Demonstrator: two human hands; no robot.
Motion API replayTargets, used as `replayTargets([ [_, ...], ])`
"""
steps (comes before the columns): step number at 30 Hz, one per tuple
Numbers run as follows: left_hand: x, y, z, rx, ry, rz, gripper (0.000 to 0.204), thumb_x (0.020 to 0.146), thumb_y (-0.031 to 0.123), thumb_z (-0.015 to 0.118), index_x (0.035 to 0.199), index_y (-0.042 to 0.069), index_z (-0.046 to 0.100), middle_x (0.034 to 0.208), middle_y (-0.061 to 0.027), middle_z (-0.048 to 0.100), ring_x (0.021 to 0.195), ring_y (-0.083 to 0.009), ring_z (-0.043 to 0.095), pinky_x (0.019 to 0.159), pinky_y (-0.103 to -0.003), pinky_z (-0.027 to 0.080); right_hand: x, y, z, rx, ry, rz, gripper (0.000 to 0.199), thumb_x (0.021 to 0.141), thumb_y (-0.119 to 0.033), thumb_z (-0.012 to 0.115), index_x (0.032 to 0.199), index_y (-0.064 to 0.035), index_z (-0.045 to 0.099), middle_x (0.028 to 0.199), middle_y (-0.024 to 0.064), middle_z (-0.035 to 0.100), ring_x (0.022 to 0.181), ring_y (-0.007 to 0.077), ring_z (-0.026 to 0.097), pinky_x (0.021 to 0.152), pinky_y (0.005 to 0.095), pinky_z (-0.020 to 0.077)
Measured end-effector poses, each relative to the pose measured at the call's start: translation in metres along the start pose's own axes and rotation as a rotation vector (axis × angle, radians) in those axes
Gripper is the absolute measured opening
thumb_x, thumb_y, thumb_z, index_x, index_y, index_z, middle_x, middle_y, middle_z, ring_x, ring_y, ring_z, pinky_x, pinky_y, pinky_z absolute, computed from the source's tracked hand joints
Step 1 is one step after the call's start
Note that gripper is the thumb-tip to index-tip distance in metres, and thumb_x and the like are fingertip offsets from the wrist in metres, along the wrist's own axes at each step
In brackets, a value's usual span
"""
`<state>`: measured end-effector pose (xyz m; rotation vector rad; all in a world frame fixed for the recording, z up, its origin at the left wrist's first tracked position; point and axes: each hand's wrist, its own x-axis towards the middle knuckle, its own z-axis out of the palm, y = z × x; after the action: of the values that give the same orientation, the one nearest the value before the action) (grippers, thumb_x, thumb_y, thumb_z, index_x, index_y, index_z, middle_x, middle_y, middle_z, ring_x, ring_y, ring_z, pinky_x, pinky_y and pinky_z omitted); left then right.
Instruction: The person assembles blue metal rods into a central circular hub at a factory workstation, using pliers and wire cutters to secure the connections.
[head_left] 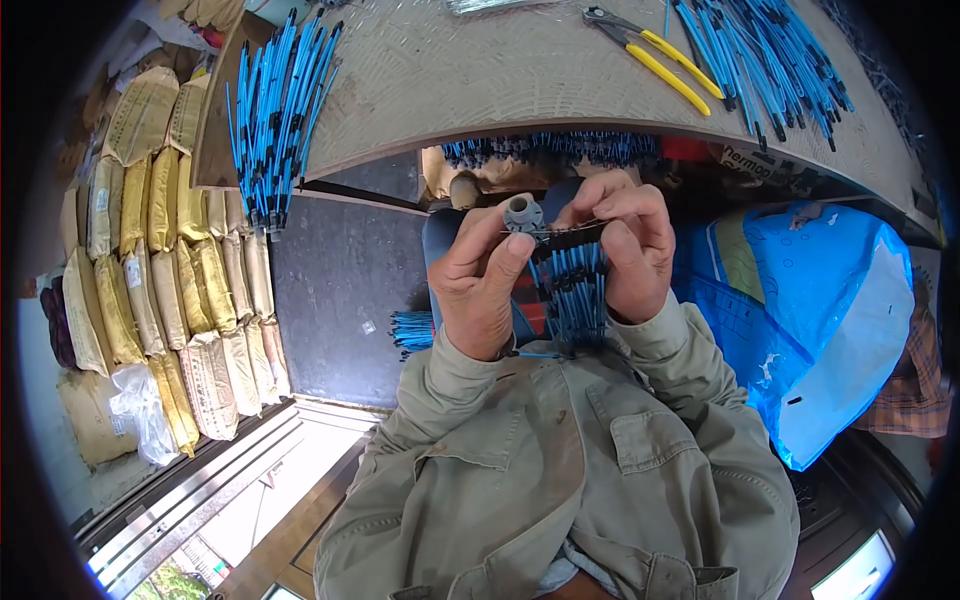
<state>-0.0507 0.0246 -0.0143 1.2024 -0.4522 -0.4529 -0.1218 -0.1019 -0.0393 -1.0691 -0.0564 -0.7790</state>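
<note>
In front of my chest, my left hand (pixel 478 282) pinches a grey plastic hub (pixel 523 213) with a hollow round collar, thumb at its lower edge. A thin wire (pixel 572 229) runs from the hub toward my right hand (pixel 640 240), whose thumb and fingers are closed on it. Just below, between my wrists, a cluster of thin blue rods (pixel 575 295) with dark upper ends hangs or lies against my jacket; how they join the wire is hard to see.
A worktable (pixel 430 70) spans the far side, with blue rods (pixel 285 120) at left, more rods (pixel 765 70) at right, and yellow-handled pliers (pixel 660 65). Stacked sacks (pixel 165 220) stand at left. A blue plastic bag (pixel 800 300) bulges at right. More rods (pixel 412 330) lie by my left forearm.
</note>
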Motion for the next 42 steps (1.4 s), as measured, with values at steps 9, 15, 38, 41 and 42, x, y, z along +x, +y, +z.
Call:
replayTargets([
  [9, -0.002, 0.007, 0.004, -0.033, 0.004, -0.059, 0.035, 0.083, 0.010, 0.066, 0.115, -0.003, 0.058, 0.099, -0.0014, 0.056, 0.083, -0.0059, 0.051, 0.068, -0.017, 0.041, 0.004, -0.008, -0.001, -0.166, -0.003, 0.043, 0.018, 0.082, -0.008, 0.060, 0.098, -0.0025, 0.052, 0.099, 0.0116, 0.051, 0.083, 0.0184, 0.055, 0.077, 0.0307, 0.0471],
  [15, -0.003, 0.013, 0.001, -0.005, -0.038, -0.084, 0.036, 0.084, 0.012, 0.066, 0.115, -0.003, 0.058, 0.101, -0.0009, 0.055, 0.082, -0.0052, 0.051, 0.066, -0.017, 0.041, 0.003, -0.017, 0.019, -0.120, 0.124, 0.121, 0.028, 0.075, -0.007, 0.068, 0.098, -0.0021, 0.053, 0.096, 0.0089, 0.053, 0.083, 0.0156, 0.053, 0.077, 0.0280, 0.0446],
  [38, -0.012, 0.015, -0.001, 0.109, -0.081, 0.141, 0.032, 0.085, 0.005, 0.062, 0.115, -0.006, 0.057, 0.101, -0.0061, 0.057, 0.087, -0.0102, 0.054, 0.076, -0.021, 0.043, 0.002, -0.025, 0.012, -0.147, -0.180, 0.327, 0.025, 0.080, -0.011, 0.067, 0.096, -0.0039, 0.050, 0.091, 0.0035, 0.050, 0.086, 0.0113, 0.045, 0.078, 0.0259, 0.0371],
  [41, -0.011, 0.015, -0.006, 0.049, -0.110, 0.085, 0.033, 0.086, 0.007, 0.062, 0.115, -0.006, 0.057, 0.102, -0.0070, 0.058, 0.088, -0.0109, 0.055, 0.079, -0.022, 0.043, -0.001, -0.021, 0.013, -0.159, -0.167, 0.300, 0.022, 0.081, -0.014, 0.066, 0.094, -0.0032, 0.051, 0.088, 0.0021, 0.051, 0.083, 0.0102, 0.045, 0.076, 0.0250, 0.0379],
  [42, -0.010, 0.015, -0.009, 0.026, -0.122, 0.041, 0.033, 0.086, 0.009, 0.061, 0.115, -0.006, 0.056, 0.104, -0.0077, 0.059, 0.089, -0.0114, 0.055, 0.080, -0.023, 0.043, -0.002, -0.021, 0.013, -0.165, -0.161, 0.288, 0.021, 0.082, -0.016, 0.065, 0.092, -0.0028, 0.052, 0.087, 0.0015, 0.051, 0.081, 0.0096, 0.045, 0.075, 0.0245, 0.0383],
])
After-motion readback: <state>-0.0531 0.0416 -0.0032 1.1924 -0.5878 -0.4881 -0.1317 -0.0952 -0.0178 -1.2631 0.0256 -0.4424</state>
